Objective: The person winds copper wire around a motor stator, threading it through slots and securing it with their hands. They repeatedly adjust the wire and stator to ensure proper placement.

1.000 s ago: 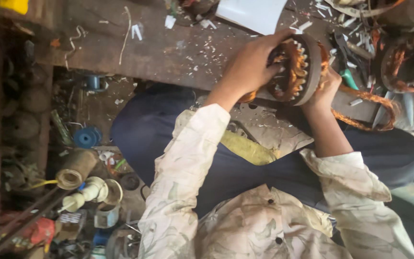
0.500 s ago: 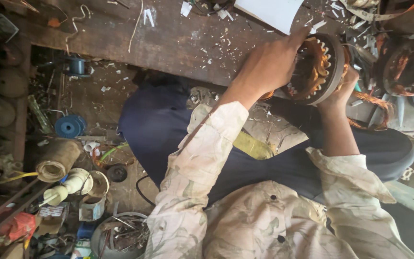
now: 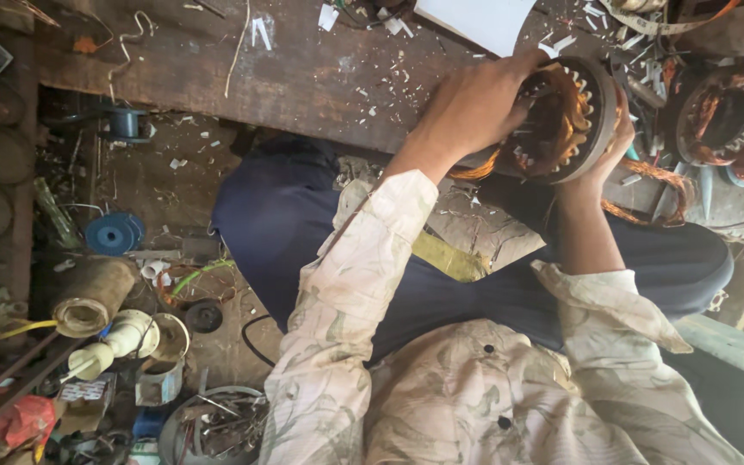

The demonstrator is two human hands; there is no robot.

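Note:
A round motor stator (image 3: 580, 108) with copper windings is held on edge at the near side of a worn wooden bench (image 3: 303, 69), above my lap in dark blue trousers. My left hand (image 3: 475, 103) grips its left face, with the fingers reaching into the windings. Cupping the rim from the right and underneath is my right hand (image 3: 617, 138), partly hidden behind the stator. A loose bundle of copper wire (image 3: 652, 176) hangs beside it.
A second wound stator (image 3: 721, 116) lies at the right. A white sheet (image 3: 475, 21) and paper scraps litter the bench. On the floor at left are a blue spool (image 3: 114, 232), a brown roll (image 3: 88, 301), tins and a bowl of scrap metal (image 3: 217, 426).
The view has drifted, so the stator sits further right in the picture. Both hands keep hold of it, with the left hand's fingers further over the windings.

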